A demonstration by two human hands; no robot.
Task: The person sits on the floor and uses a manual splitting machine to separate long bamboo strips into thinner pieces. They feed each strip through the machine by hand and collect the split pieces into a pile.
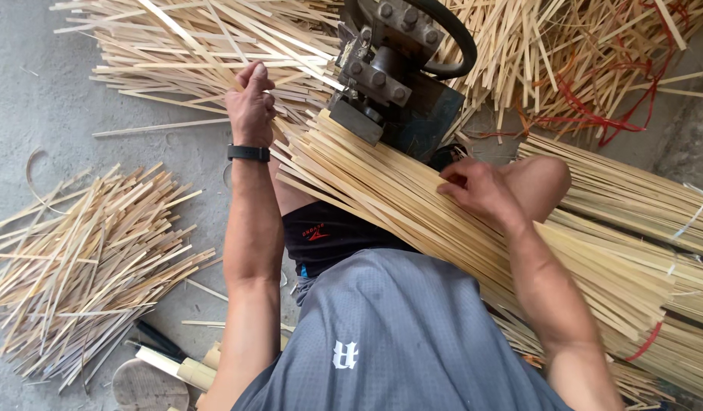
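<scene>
grey shirt cloth [389, 335] fills the bottom of the view. the right hand [481, 189] lies on a long bundle of thin pale bamboo strips [412, 209], fingers curled over the top strips and gripping them. the bundle rests across the person's lap and points into a dark metal machine with big bolts [389, 68]. the left hand [251, 103] is clenched around a few strips beside the machine. loose cut sticks [85, 259] lie on the concrete floor [31, 99].

No packages, signs or screens show. 1 small red logo mark [314, 232] sits on the black waistband, at 9 o'clock of centre.
</scene>
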